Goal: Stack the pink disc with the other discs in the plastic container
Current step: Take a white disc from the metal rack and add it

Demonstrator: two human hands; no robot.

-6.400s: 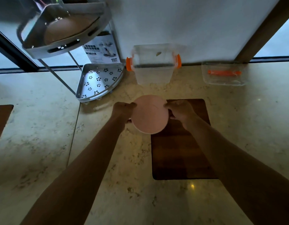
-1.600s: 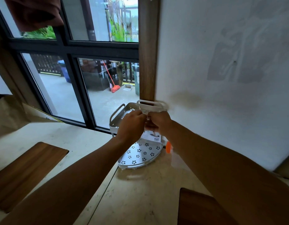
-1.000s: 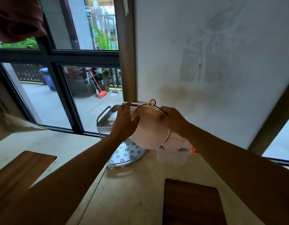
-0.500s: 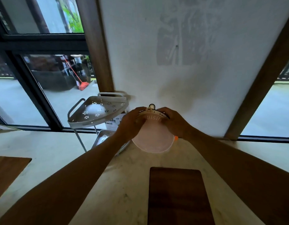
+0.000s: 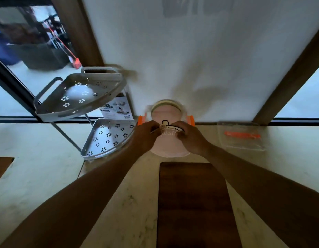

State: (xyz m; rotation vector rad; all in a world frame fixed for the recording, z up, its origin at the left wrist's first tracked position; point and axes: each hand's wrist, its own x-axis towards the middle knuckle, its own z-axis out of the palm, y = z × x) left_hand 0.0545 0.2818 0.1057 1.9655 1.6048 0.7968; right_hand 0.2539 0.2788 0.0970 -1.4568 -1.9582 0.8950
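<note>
Both hands hold a pink disc [image 5: 170,145] with pale lettering and a small hanging loop at its top edge. My left hand [image 5: 145,136] grips its left side and my right hand [image 5: 190,138] its right side. The disc hangs tilted in front of the clear plastic container [image 5: 191,119] with orange latches, which stands against the white wall. Inside the container other discs [image 5: 166,108] stand on edge, one pink face with a greenish rim behind it. The container's clear walls are mostly hidden by the disc and blurred.
A white two-tier corner rack [image 5: 80,93] with flower cutouts stands to the left, with a printed box [image 5: 117,108] behind it. A dark wooden board [image 5: 192,203] lies on the marble counter near me. The container's clear lid [image 5: 242,137] with an orange strip lies to the right.
The view has tilted down. My hands have carried the pink disc from the rack's upper tier down and to the right, to just in front of the container.
</note>
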